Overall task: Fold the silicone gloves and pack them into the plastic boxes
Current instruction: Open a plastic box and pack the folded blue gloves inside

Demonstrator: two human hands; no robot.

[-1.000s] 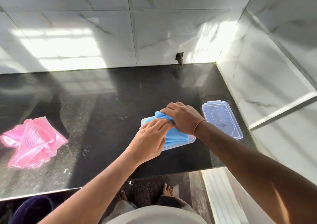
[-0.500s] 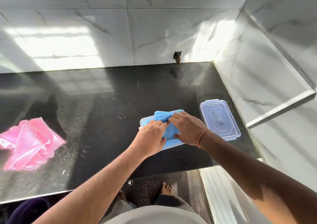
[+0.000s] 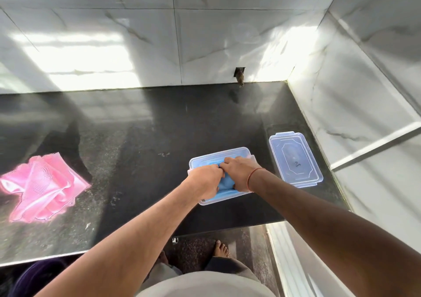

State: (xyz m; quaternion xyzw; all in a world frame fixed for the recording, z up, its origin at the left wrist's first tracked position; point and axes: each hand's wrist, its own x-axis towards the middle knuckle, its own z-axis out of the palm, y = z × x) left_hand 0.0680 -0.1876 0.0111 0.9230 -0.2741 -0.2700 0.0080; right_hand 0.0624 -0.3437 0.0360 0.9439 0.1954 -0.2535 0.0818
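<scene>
A clear plastic box (image 3: 237, 152) sits on the black counter near its front edge. Folded blue silicone gloves (image 3: 225, 184) lie inside it. My left hand (image 3: 206, 179) and my right hand (image 3: 240, 172) are side by side on top of the blue gloves, fingers curled down into the box, pressing on them. Most of the gloves are hidden under my hands. The box's clear lid (image 3: 295, 159) lies flat on the counter to the right. Crumpled pink silicone gloves (image 3: 43, 186) lie loose at the far left of the counter.
The black stone counter (image 3: 141, 141) ends at marble-tiled walls behind and to the right. A small dark hole (image 3: 239, 73) is in the back wall. Below the front edge are my bare feet (image 3: 219, 247) and a dark purple tub (image 3: 34, 278).
My hands have pushed the blue gloves from above the rim down into the box. The gloves now sit lower and flatter, and both hands have closed in on top of them.
</scene>
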